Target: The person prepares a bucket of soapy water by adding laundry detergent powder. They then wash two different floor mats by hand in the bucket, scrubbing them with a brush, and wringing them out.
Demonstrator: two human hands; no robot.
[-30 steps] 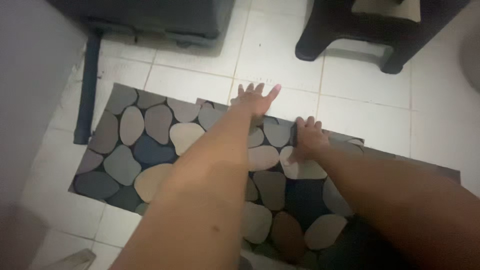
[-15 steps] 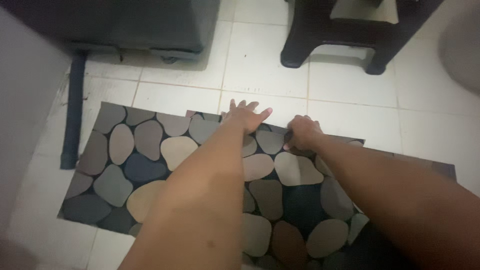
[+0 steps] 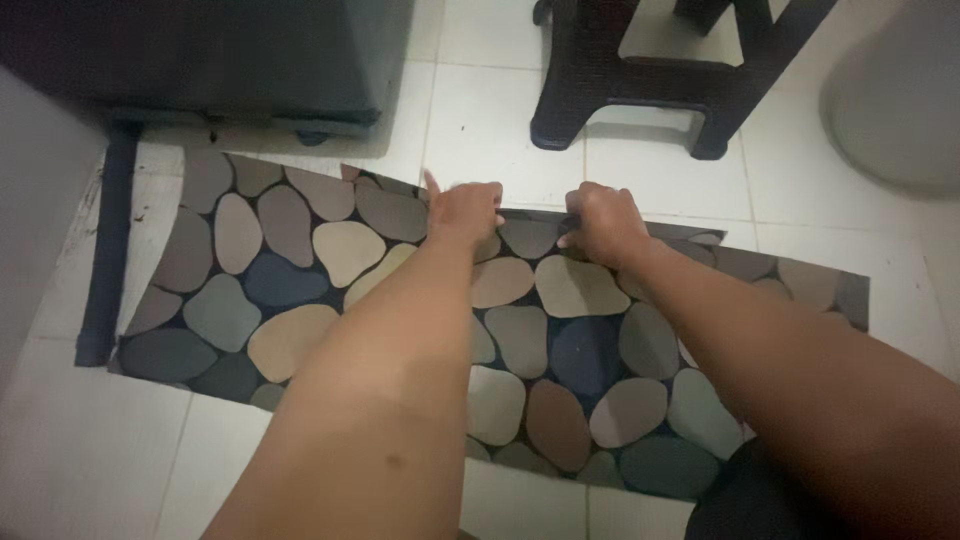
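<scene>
Mat (image 3: 520,340) lies flat on the tiled floor (image 3: 660,180), far edge just short of the dark stool (image 3: 640,80). Both hands pinch that far edge near its middle: left hand (image 3: 462,212) curled shut on it, one finger sticking up; right hand (image 3: 600,222) fisted on it. Best to pull evenly with both grips, keep the edge low, avoid buckling the mat against the stool.

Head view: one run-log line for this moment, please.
left hand: grips mat far edge | right hand: grips same edge | pebble-print mat: flat on tiled floor
</scene>
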